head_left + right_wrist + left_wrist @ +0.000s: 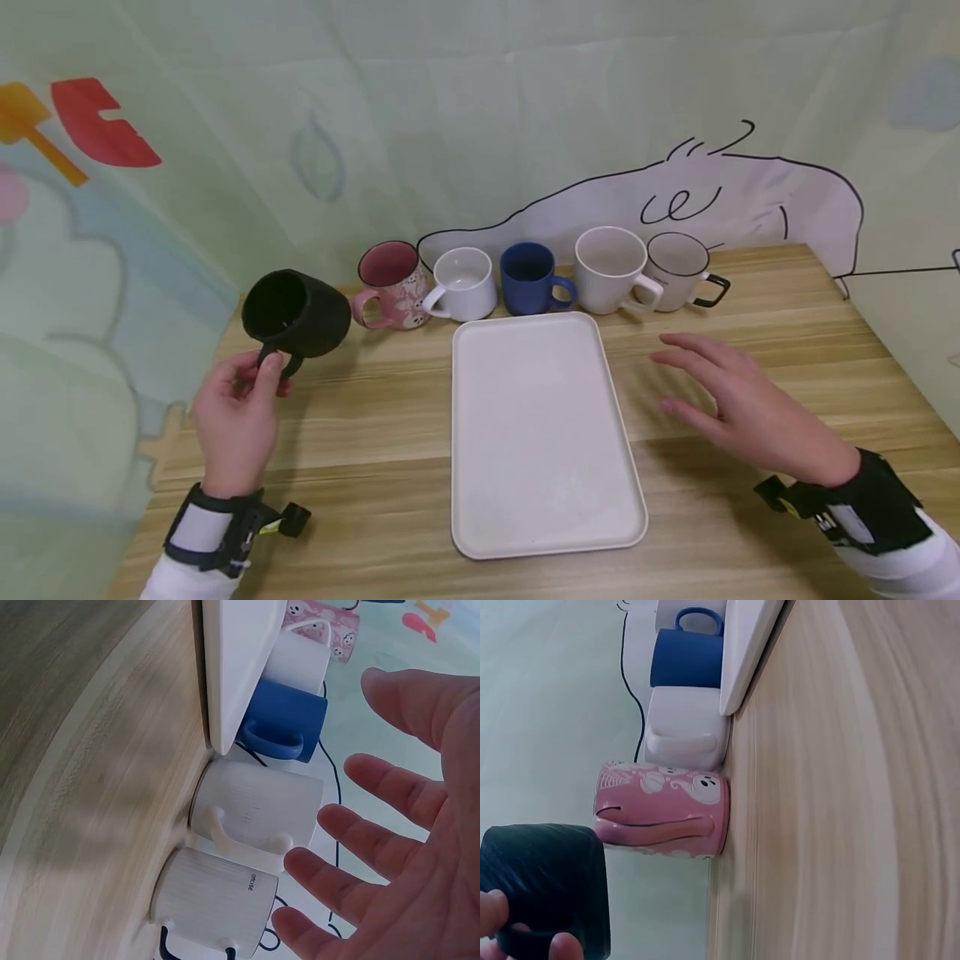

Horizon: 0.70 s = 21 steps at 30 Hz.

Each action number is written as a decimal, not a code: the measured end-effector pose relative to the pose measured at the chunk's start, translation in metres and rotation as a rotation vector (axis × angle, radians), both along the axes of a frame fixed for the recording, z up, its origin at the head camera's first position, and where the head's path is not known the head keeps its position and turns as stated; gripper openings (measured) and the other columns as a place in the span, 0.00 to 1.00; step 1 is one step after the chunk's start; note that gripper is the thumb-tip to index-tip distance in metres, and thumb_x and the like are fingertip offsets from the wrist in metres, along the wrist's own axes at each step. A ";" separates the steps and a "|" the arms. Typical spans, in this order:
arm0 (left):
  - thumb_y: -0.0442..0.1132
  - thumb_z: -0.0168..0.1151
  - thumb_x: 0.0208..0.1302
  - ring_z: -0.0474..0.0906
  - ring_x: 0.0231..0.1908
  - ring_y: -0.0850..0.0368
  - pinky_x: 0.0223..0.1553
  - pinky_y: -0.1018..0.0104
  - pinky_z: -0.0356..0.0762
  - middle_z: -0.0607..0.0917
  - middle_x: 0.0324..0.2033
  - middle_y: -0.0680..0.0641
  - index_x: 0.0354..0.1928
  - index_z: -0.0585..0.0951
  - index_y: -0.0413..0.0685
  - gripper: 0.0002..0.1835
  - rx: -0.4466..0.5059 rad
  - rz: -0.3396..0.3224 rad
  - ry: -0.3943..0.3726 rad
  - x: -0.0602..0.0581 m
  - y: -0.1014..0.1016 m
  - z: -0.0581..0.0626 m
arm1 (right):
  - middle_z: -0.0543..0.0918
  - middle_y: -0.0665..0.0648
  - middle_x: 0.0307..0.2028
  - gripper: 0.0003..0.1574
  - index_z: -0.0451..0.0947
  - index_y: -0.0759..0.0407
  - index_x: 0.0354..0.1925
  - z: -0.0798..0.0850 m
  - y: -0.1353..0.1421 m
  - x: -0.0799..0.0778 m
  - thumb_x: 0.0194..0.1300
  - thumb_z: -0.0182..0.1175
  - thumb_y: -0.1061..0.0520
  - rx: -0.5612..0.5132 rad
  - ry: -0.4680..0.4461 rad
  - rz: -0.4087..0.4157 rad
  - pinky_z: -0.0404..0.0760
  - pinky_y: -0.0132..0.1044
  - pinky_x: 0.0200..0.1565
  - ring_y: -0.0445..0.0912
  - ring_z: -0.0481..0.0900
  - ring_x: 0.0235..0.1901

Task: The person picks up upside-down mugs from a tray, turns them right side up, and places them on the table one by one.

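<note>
My left hand (238, 417) pinches the handle of a black mug (318, 317), which is tilted with its mouth toward the left, above the table's left side. In the left wrist view the black mug (551, 885) is off the table, near a pink mug (664, 810) with white ghost figures. My right hand (738, 408) hovers over the right part of the table, fingers spread, touching nothing. Closest to it are a white mug with a black handle (675, 279) and a large white mug (609, 267). A white rectangular tray (543, 433) lies between my hands.
Along the table's back edge stand the pink mug (401, 292), a small white mug (468, 287) and a blue mug (527, 279), in line with the other two. A printed cloth (465, 125) hangs behind the wooden table (367, 500).
</note>
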<state>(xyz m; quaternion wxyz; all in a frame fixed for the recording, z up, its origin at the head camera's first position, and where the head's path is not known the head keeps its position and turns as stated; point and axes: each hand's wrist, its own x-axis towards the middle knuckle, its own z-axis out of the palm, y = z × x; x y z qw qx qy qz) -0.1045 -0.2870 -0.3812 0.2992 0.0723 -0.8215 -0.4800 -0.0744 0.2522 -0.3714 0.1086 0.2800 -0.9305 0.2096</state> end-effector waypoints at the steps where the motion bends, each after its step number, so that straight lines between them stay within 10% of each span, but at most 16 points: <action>1: 0.40 0.64 0.68 0.81 0.26 0.65 0.31 0.77 0.79 0.79 0.32 0.49 0.47 0.81 0.33 0.15 -0.006 0.008 -0.007 -0.001 -0.001 0.000 | 0.69 0.57 0.68 0.34 0.74 0.53 0.65 0.000 0.000 0.000 0.62 0.70 0.51 0.001 0.003 0.001 0.66 0.61 0.59 0.56 0.66 0.65; 21: 0.49 0.63 0.68 0.77 0.23 0.76 0.26 0.82 0.73 0.77 0.34 0.51 0.50 0.82 0.36 0.22 -0.095 0.077 -0.073 -0.042 -0.018 -0.002 | 0.68 0.58 0.69 0.37 0.73 0.51 0.66 0.005 0.001 0.001 0.60 0.71 0.50 0.030 0.000 -0.001 0.66 0.61 0.59 0.56 0.65 0.66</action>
